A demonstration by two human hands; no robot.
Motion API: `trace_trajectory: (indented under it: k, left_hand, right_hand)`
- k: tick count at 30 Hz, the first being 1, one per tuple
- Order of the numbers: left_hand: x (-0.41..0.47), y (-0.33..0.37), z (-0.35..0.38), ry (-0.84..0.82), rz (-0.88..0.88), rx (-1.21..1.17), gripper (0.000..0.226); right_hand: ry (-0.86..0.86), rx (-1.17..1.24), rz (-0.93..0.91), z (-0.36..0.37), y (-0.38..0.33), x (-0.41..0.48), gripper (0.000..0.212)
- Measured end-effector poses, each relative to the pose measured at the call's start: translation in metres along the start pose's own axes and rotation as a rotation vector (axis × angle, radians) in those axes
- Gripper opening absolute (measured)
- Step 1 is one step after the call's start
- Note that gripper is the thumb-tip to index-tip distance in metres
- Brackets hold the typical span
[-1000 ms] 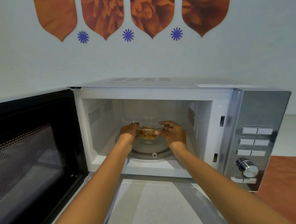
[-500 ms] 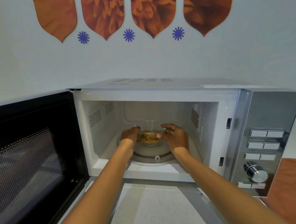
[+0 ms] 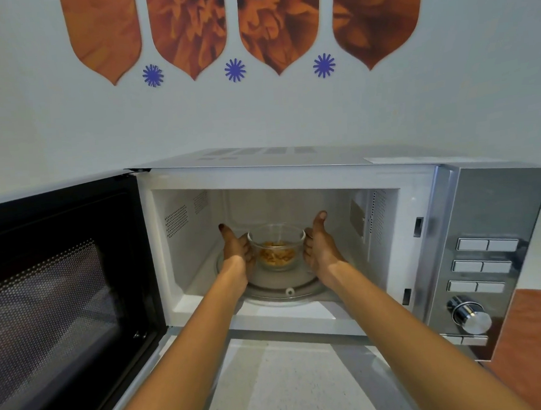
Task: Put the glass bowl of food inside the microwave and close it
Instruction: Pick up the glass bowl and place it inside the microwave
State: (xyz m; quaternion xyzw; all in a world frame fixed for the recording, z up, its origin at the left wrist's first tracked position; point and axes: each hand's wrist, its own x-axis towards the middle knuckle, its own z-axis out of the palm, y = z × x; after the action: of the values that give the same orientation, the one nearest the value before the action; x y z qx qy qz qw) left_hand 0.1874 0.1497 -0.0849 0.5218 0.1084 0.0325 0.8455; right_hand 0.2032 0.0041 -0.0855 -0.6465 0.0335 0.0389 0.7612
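A small glass bowl (image 3: 277,252) with orange-yellow food sits on the glass turntable (image 3: 284,294) inside the open microwave (image 3: 292,175). My left hand (image 3: 236,249) is at the bowl's left side, thumb pointing up, with its fingers touching the glass. My right hand (image 3: 321,249) stands at the bowl's right side with its palm toward it, thumb raised off the rim. Neither hand wraps the bowl. The black microwave door (image 3: 59,300) hangs wide open to the left.
The microwave's silver control panel (image 3: 482,264) with buttons and a knob (image 3: 471,317) is on the right. A pale speckled counter (image 3: 289,384) runs in front, with an orange-brown surface (image 3: 537,340) at the right. Orange wall decorations hang above.
The bowl has come down onto the turntable. Both thumbs have lifted off its rim and the hands have loosened to either side.
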Motion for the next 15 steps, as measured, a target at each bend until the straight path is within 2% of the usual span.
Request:
trace_trajectory:
  k: [8, 15]
  left_hand:
    - [-0.0052, -0.0038, 0.0006, -0.028, 0.017, 0.023, 0.086]
    - [-0.0071, -0.0055, 0.0037, -0.006, 0.041, 0.021, 0.084]
  right_hand:
    - [0.004, 0.097, -0.047, 0.0006, 0.0034, -0.0062, 0.080]
    - [0.025, 0.124, -0.036, 0.0015, 0.0046, -0.0075, 0.080]
